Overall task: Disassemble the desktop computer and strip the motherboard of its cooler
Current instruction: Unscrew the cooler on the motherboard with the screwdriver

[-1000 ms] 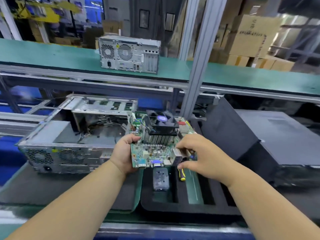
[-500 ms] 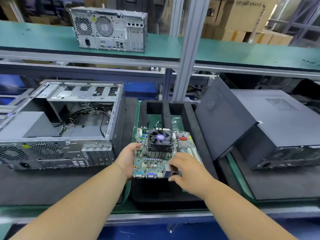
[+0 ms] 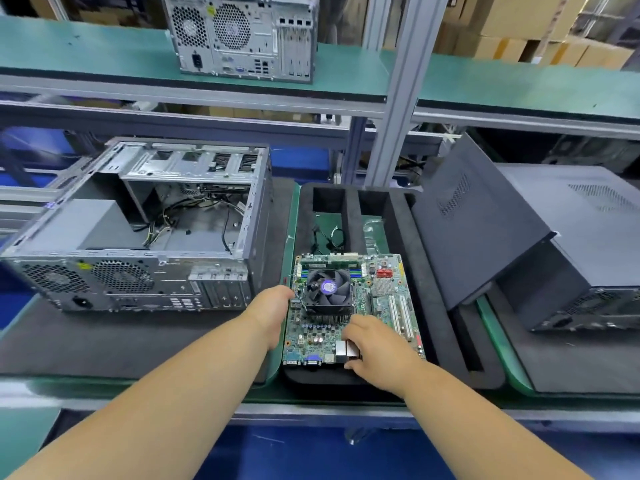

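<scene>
Hands hold a green rectangular motherboard (image 3: 356, 306) by its two sides over a black foam tray (image 3: 429, 299) with long slots: the left hand (image 3: 273, 313) grips the left edge with its fingers curled under and out of sight, the right hand (image 3: 375, 348) pinches the metal port block at the near edge. On the board sits one black cooler fan (image 3: 327, 289) with a purple hub sticker, above a finned metal heatsink; two white expansion slots and one small red part lie to its right. The board's near right corner is hidden by the right hand. Small cables in the tray's far slots are hard to make out. Left of the tray lies one open grey metal computer case (image 3: 145, 237), loose wires inside. One closed grey case (image 3: 242, 36) stands on the green upper shelf (image 3: 519, 84), its top cut off. One black case (image 3: 568, 244) with a leaning black side panel (image 3: 478, 220) lies at right
</scene>
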